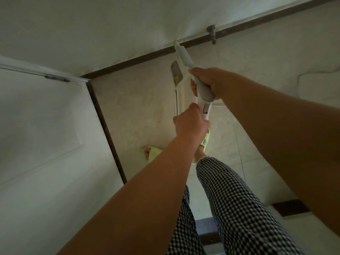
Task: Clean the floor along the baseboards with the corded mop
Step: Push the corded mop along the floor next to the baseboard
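While both hands clasp the white-and-grey corded mop (184, 74) at frame centre, right hand (213, 80) above left hand (190, 124), its tip meets the dark brown baseboard (139, 58); pale tiled floor (139, 107) lies open leftward; its label is unreadable

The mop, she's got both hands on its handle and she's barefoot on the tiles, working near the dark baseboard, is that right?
Not barefoot. The head view shows pale yellow-green slippers on the feet. The rest holds: the left hand and right hand both grip the mop by its handle, and its far end reaches toward the dark baseboard across the tiled floor.
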A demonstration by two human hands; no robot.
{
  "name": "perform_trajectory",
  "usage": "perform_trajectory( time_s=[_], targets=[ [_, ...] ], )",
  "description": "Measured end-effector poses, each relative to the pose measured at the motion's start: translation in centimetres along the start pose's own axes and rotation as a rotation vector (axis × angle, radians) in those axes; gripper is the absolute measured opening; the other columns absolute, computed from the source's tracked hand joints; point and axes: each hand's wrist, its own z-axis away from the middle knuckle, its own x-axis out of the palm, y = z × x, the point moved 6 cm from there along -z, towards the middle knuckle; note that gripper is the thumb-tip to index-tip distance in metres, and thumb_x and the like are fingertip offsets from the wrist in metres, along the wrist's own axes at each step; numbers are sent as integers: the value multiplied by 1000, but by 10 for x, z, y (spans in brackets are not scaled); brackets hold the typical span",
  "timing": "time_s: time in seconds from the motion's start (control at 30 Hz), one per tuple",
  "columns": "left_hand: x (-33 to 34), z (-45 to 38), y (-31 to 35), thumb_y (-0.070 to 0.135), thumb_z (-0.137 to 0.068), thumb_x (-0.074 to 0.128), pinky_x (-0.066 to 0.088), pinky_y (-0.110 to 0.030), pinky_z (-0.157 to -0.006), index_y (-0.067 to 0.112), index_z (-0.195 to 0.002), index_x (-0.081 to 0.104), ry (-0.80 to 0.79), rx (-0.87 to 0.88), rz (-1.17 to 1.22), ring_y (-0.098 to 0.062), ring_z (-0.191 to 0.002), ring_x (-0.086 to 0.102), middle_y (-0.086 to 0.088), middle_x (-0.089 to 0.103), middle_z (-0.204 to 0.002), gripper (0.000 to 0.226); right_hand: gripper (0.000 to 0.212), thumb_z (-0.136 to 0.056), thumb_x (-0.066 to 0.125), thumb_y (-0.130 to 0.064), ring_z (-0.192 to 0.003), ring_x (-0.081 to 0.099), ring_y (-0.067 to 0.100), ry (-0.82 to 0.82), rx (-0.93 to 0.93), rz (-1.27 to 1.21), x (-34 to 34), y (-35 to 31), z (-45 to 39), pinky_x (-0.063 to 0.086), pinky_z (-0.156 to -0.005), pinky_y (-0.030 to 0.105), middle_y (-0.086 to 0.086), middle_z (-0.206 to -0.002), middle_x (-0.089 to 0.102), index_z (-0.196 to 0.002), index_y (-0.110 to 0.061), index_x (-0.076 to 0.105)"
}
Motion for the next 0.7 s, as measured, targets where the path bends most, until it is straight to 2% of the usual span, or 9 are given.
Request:
perform_trajectory(
  time_s=[0.23, 0.5, 0.7],
  targets=[
    [6, -2, 17, 35, -87, 67, 44, -39, -92, 16, -111, 50, 14, 50, -20, -25, -97, 66, -2, 69, -106, 35, 34, -87, 67, -37, -44, 54, 10, 2, -5, -19, -20, -4, 2, 49, -48, 21, 1, -62, 60, -105, -10, 54],
    [10, -8, 33, 35, -88, 64, 34, -36, -85, 16, -113, 48, -2, 92, -75, -24, -98, 64, 0, 68, -104, 35, 29, -91, 64, -34, -40, 51, 8, -15, -3, -106, -37, -9, 7, 46, -43, 18, 1, -60, 56, -103, -11, 50],
    [13, -13, 41, 35, -88, 65, 36, -37, -85, 18, -112, 48, -8, 131, -91, -23, -95, 65, 3, 65, -98, 34, 35, -88, 67, -37, -44, 54, 8, -1, -3, -111, -50, -10, 4, 48, -46, 19, 0, -62, 59, -108, -11, 54]
  ],
)
